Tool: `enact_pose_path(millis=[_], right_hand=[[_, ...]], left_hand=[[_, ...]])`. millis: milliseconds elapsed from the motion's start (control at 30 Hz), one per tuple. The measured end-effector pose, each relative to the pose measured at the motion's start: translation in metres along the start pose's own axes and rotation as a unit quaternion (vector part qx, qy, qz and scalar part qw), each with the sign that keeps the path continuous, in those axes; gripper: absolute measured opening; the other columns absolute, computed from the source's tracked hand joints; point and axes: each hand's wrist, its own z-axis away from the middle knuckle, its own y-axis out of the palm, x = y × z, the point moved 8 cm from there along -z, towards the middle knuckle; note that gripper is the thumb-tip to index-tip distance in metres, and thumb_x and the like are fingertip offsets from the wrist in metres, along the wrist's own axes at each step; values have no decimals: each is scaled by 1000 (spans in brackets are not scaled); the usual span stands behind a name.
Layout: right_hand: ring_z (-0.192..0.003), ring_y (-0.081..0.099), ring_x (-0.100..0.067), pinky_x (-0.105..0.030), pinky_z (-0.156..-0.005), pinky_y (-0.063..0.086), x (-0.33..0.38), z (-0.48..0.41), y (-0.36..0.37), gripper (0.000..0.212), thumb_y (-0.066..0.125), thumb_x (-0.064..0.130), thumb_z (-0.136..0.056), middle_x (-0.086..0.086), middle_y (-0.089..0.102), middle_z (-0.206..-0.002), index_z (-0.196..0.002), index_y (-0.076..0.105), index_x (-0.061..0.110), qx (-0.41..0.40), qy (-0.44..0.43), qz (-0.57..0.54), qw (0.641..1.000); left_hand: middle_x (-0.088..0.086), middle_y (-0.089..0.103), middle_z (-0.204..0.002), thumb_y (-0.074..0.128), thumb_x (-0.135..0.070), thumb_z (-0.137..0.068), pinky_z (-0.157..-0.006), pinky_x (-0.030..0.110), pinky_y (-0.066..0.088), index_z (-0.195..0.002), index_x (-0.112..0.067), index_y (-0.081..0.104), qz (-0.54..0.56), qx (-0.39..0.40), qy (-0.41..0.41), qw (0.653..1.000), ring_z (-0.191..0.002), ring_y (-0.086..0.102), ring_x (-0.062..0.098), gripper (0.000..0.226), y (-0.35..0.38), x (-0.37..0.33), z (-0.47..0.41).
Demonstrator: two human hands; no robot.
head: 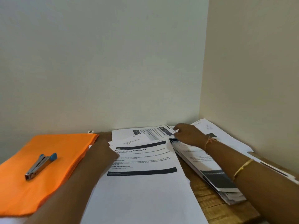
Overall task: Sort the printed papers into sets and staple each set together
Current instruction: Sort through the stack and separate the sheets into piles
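— While the head camera looks down at the wooden table (208,206), where do the hands sit?

— The left hand (105,151) rests on the left edge of the top sheet (145,180), headed "Preparing Makeup for Going Out". That sheet lies on a pile of white pages in the middle of the table, running to its near edge. Only the back of the hand shows. Its fingers point down at the paper, and I cannot tell whether they press it or pinch it.

— And the other one?

— The right hand (187,135) is at the far edge, near the far right corner where the two walls meet. Its thumb and fingertips are drawn together, pinching the edge of a dark-headed printed sheet (165,130) that overlaps other pages along the far edge. An orange thread (210,140) circles the wrist and a gold bangle (242,167) the forearm.

— More papers?

— A thick stack of printed papers (208,168) lies under that forearm along the right side, its edges fanned out. Loose sheets (226,135) lie beyond it, against the right wall.

— The stapler?

— The stapler (40,165), metal with blue ends, lies on an orange folder (56,143) on the left side of the table, apart from both hands. The left forearm crosses the folder's right edge.
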Motion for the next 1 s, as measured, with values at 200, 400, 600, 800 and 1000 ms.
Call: enact_pose_path(millis=[200, 400, 600, 800, 1000], right_hand=[[-131, 39, -25, -26, -97, 33, 22, -10, 50, 48, 49, 29, -93, -8, 40, -144, -138, 41, 14, 98, 6, -9, 995], [-131, 38, -26, -31, -100, 35, 22, -8, 65, 54, 55, 23, -91, -10, 32, -147, -141, 36, 17, 77, -18, -43, 996], [-128, 40, -19, -21, -93, 33, 20, 1, 43, 58, 52, 16, -95, -7, 40, -143, -147, 25, 15, 1, -5, -211, 978], [-100, 52, -15, -17, -64, 38, 10, 3, 42, 48, 53, 15, -94, 0, 53, -117, -139, 36, 12, -13, 52, -330, 943], [-130, 41, -21, -24, -96, 34, 15, 6, 38, 54, 51, 30, -97, -5, 39, -147, -145, 33, 13, -25, 37, -313, 949]], left_hand=[[6, 59, -113, 78, -19, -76, -60, 18, 34, -118, -8, 48, -29, 12, -3, 999, -81, 45, 11, 53, 0, -4, 9], [11, 57, -126, 79, -16, -74, -84, 31, 42, -125, -6, 48, -9, 10, -35, 999, -110, 55, 24, 61, 1, 3, 7], [-2, 68, -93, 78, -20, -75, -74, 32, 50, -92, -22, 60, 68, -62, 5, 996, -81, 63, 18, 24, -14, 3, -5], [-9, 63, -71, 65, -20, -87, -53, 25, 37, -71, -29, 57, 111, -120, 55, 985, -66, 59, 10, 19, -27, -6, -2], [-6, 63, -74, 63, -24, -89, -51, 21, 36, -78, -18, 56, 161, -171, 107, 966, -68, 59, 9, 14, -40, -15, 0]])
